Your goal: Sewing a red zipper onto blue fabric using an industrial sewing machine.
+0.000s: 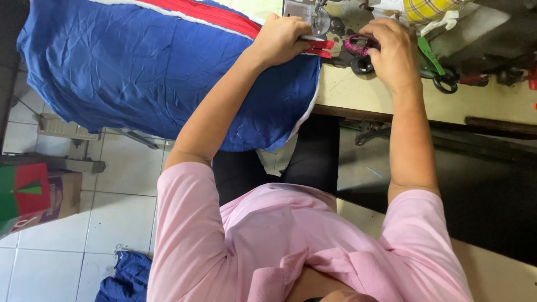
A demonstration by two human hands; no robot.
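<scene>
Fabric, a large crumpled sheet of blue cloth [151, 67] with a red band and white edging along its top, lies over the left end of the pale wooden sewing table [358, 95] and hangs off its front edge toward the floor. The left hand [282, 38] rests on the cloth's far corner, fingers curled down and pressing it flat, with the short red strip ends [320, 48] poking out just beside the fingertips. Just to the right, the right hand [391, 50] is closed around a pair of scissors with pink-wrapped handles [358, 47], fingers bent over the top; one dark handle loop shows below the hand. Whether the blades are apart cannot be told. Behind both hands sits the grey metal base of a sewing machine [316, 14]. Further right on the table lie green-handled scissors [433, 64] and a yellow checked cloth [430, 8]. Below the table, white floor tiles [123, 212] carry a cardboard box [59, 196] and a heap of blue cloth [126, 279]
</scene>
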